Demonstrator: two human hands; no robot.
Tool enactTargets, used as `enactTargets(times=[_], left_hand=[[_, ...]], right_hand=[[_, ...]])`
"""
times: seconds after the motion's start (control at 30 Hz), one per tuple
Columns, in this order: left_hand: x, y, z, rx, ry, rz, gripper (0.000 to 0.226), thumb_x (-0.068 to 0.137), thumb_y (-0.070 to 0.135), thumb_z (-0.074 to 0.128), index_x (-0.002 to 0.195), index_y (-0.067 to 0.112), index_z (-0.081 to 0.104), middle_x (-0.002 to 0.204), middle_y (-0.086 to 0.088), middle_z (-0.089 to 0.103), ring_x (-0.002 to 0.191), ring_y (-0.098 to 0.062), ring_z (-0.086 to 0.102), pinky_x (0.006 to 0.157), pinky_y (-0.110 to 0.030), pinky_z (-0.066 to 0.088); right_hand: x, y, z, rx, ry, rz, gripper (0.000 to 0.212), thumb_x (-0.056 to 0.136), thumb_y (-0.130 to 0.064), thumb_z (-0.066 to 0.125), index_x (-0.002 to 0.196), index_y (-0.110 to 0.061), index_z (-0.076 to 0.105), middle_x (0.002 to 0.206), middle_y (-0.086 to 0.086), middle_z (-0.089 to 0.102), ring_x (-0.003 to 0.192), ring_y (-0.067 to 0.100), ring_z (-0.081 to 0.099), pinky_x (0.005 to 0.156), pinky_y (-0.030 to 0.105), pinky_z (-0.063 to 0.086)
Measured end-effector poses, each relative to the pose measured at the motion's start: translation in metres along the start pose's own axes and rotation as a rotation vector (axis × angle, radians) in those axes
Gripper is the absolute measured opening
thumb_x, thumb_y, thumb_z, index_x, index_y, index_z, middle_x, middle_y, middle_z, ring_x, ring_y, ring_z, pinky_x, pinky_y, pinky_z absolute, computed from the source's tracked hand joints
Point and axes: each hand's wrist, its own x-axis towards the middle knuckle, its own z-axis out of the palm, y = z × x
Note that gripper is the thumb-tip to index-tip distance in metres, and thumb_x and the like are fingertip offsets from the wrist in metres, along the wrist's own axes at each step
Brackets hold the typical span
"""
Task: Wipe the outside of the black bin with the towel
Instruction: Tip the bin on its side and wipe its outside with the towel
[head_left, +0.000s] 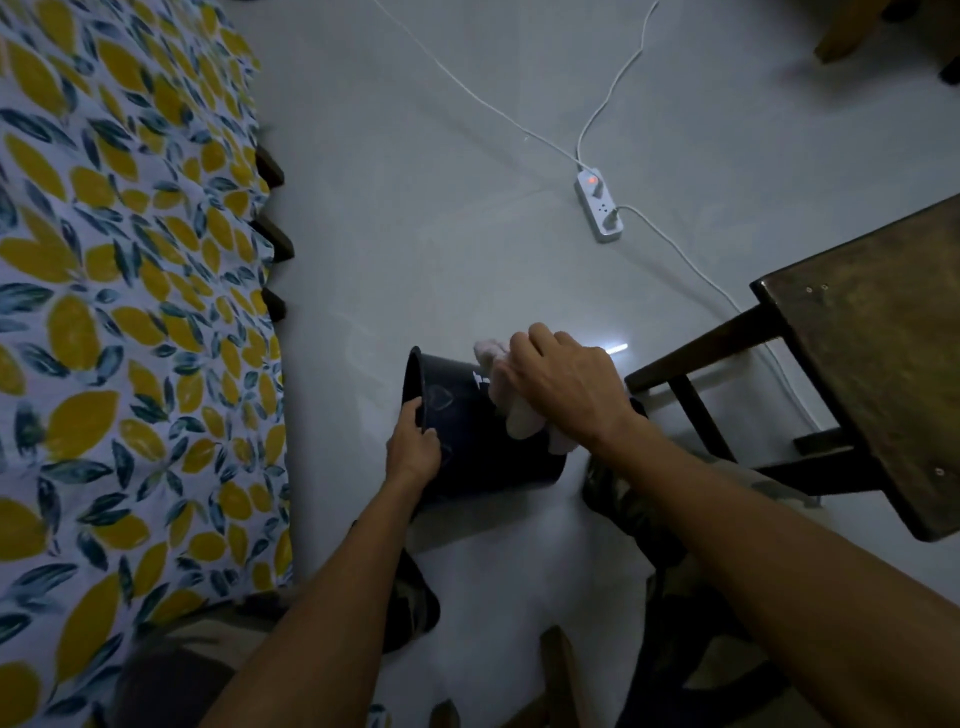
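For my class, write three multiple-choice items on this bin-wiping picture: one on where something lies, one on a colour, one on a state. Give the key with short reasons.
1. Where does the power strip lie?
A. on the floor beyond the bin
B. on the wooden stool
C. on the bedspread

2. What colour is the towel?
A. dark green
B. pale pinkish white
C. bright red

3. How is the black bin placed?
A. upright
B. upside down
C. tipped on its side

Key: 1 A, it sits on bare floor past the hands. 2 B, the cloth under the right hand looks pale. 3 C, the left hand grips the rim, the opening facing sideways.
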Motion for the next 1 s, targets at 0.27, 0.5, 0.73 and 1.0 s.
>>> enactTargets(times=[0.27,0.5,0.73,1.0], left_hand=[[0.032,-0.036,-0.002,-0.156,0.002,-0.03,0.053,0.097,0.005,0.051,0.14,0.036,0.048,0.139,-0.008,0.057,0.117,-0.031,0.061,0.099,-0.052,0.055],[0.053,-0.05,-0.005,-0.274,-0.014,0.034,0.048,0.099,0.0,0.054,0.136,0.031,0.05,0.126,-0.011,0.067,0.107,-0.026,0.071,0.094,-0.05,0.058],[0.061,-0.058,-0.019,0.062,-0.012,0.086,0.029,0.095,0.0,0.061,0.117,0.015,0.048,0.116,-0.009,0.062,0.106,-0.027,0.064,0.076,-0.027,0.053],[0.101,-0.031,-0.042,0.856,-0.024,0.536,0.145,0.057,0.066,0.087,0.161,0.023,-0.003,0.17,-0.01,-0.012,0.156,-0.031,-0.007,0.122,-0.054,0.011]], right_hand=[[0.011,0.022,-0.01,0.051,0.082,0.048,0.024,0.097,-0.035,0.064,0.104,-0.014,0.056,0.09,0.008,0.053,0.065,0.028,0.053,0.047,0.031,0.034],[0.031,0.014,-0.023,0.191,0.205,0.099,0.027,0.095,-0.03,0.074,0.114,-0.014,0.063,0.096,0.01,0.055,0.063,0.024,0.052,0.049,0.032,0.048],[0.053,-0.016,-0.002,0.29,0.316,0.145,0.03,0.102,-0.038,0.057,0.109,-0.011,0.066,0.093,0.009,0.059,0.059,0.02,0.046,0.054,0.025,0.031],[0.041,-0.058,0.109,0.367,-0.116,0.145,0.029,0.102,-0.038,0.059,0.117,-0.013,0.056,0.111,0.012,0.056,0.087,0.029,0.059,0.057,0.03,0.035]])
